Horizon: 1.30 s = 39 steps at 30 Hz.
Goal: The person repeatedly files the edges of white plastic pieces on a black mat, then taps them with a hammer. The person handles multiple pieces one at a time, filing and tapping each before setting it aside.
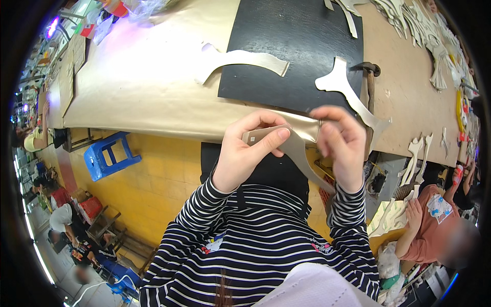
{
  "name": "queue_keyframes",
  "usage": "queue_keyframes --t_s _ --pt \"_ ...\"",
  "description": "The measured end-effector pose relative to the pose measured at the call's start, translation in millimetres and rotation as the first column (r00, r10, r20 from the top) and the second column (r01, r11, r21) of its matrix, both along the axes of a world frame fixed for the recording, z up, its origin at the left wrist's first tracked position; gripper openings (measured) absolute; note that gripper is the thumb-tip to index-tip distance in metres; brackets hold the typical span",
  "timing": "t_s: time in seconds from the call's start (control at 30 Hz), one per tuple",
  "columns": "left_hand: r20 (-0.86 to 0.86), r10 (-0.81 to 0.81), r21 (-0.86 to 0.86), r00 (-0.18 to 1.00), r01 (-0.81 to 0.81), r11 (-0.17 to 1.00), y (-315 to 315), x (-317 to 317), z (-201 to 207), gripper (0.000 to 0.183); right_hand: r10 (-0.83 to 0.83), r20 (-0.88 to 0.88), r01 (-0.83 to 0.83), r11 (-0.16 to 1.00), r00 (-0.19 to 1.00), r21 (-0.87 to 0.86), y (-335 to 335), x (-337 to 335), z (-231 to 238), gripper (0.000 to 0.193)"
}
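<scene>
The gold-coloured sheet (148, 92) covers the left and middle of the worktable, its front edge just beyond the person's hands. On it lies the black mat (291, 30); a piece slid across the mat's raised-looking edge could catch there and crease.

The taupe curved strip (303, 158) is off the table, raised in front of the person's body, its tail hanging toward the right sleeve (347, 207). That loose tail is probably the weakest point: with a turn of the right forearm it could snag on the cuff, twist, or be tugged out of line.

The cream Y-shaped piece (335, 82) rests partly on the mat, its tail reaching the handle of the claw-like hammer (370, 89). Knocking that hammer could shift or scuff the piece.

The left hand (245, 151) has thumb and fingers clamped on the strip's upper end; too firm a pinch might mark the surface, too light a one might let it slip. The right hand (343, 140) is blurred, its fingers curled near the sheet's edge; whether they grip anything cannot be told.

Smallest is the white square (252, 138) on the strip, close to the left fingers, where rubbing could smear or lift it.
</scene>
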State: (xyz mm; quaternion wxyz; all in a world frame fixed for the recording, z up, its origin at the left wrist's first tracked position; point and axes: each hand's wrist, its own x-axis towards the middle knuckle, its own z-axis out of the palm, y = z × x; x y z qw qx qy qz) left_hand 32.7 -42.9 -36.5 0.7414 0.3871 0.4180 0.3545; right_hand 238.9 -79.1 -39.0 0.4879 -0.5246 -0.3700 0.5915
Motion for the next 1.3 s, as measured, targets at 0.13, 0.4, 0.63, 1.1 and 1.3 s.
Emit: queue_keyframes --t_s 0.13,0.4,0.63,1.1,1.3 --pt "-0.019 -0.027 0.036 0.999 0.027 0.999 -3 2 3 0.021 0.026 -0.24 -0.038 0.998 0.97 -0.047 -18 -15 1 0.025" --pt "-0.149 -0.016 0.15 0.989 0.039 0.988 -7 4 5 0.019 -0.056 -0.35 0.019 0.994 0.935 -0.11 -24 -23 0 0.024" --pt "-0.156 -0.015 0.163 0.988 0.041 0.986 -9 3 6 0.019 -0.061 -0.361 0.022 0.993 0.93 -0.113 -26 -25 -1 0.022" --pt "-0.133 -0.017 0.148 0.991 0.037 0.988 -10 1 9 0.022 -0.264 0.066 0.268 0.962 0.962 -0.059 -14 -18 -25 0.024" --pt "0.032 0.131 0.029 0.991 -0.132 0.991 -5 -5 0 0.024 -0.423 0.895 0.101 0.906 0.143 0.412 28 21 -78 0.023"
